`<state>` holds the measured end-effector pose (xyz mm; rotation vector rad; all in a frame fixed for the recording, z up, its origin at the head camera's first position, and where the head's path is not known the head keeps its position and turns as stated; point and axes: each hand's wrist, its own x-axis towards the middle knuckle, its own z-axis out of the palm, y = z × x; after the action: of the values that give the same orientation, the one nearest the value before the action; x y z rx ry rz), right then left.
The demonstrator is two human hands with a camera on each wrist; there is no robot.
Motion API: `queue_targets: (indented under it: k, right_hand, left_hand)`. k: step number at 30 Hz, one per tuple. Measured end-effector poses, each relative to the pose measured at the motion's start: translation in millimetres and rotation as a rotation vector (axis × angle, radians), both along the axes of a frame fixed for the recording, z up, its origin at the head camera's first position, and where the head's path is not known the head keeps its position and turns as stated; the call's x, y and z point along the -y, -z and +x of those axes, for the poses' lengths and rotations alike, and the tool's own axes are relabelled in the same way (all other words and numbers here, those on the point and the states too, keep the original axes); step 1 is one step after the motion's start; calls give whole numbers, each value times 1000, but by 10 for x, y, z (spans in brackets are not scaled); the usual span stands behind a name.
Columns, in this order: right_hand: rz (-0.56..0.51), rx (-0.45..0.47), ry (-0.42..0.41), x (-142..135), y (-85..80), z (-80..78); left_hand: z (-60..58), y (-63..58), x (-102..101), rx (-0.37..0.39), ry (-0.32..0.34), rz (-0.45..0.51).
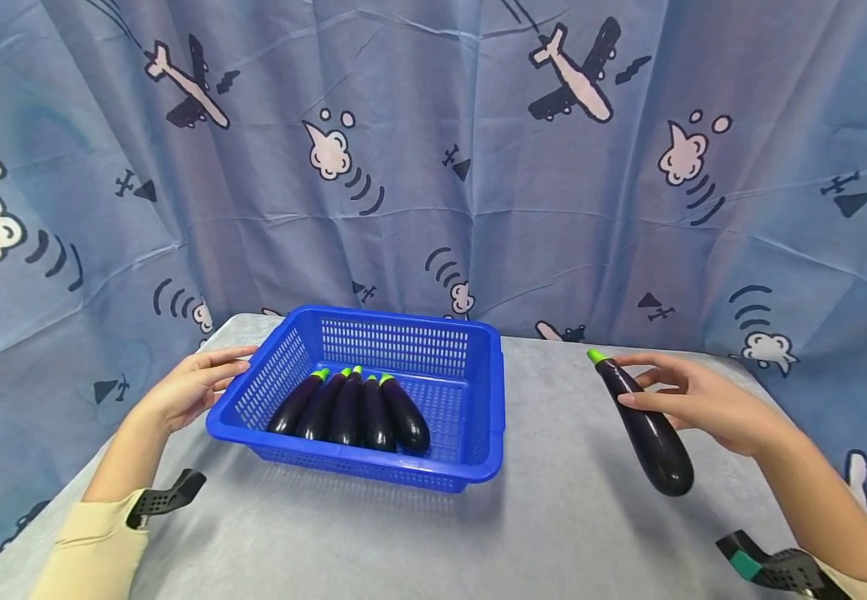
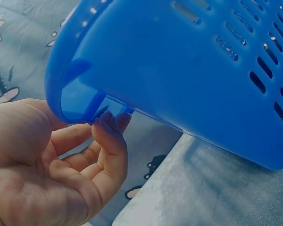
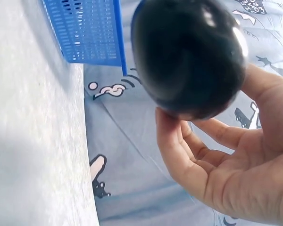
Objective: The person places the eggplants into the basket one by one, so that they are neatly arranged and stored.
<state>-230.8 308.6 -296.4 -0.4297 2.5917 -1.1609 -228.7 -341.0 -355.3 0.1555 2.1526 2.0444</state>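
A blue plastic basket point(image 1: 486, 467) with slotted walls stands on the table. Several dark purple eggplants point(image 1: 347, 412) with green stem ends lie side by side in its left and middle part. At the basket's left rim is my left hand point(image 1: 192, 387); in the left wrist view its curled fingers point(image 2: 111, 141) hook at the rim's lower edge. My right hand point(image 1: 704, 400) pinches another eggplant point(image 1: 647, 433) between thumb and fingers, right of the basket. That eggplant is tilted, stem end up and to the left. Seen from the right wrist, its rounded end hides some fingertips.
The grey table point(image 1: 553, 517) reaches back to a blue curtain point(image 1: 418, 167) printed with planes and clouds. Black wrist mounts point(image 1: 167, 497) sit on both forearms. Bare tabletop lies between the basket and the eggplant at the right.
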Motion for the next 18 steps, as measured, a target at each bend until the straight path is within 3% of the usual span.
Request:
queue_targets:
  k: [18]
  right_hand:
    - [-108, 35, -43, 527, -136, -204]
  left_hand:
    - [-1, 7, 0, 9, 0, 6]
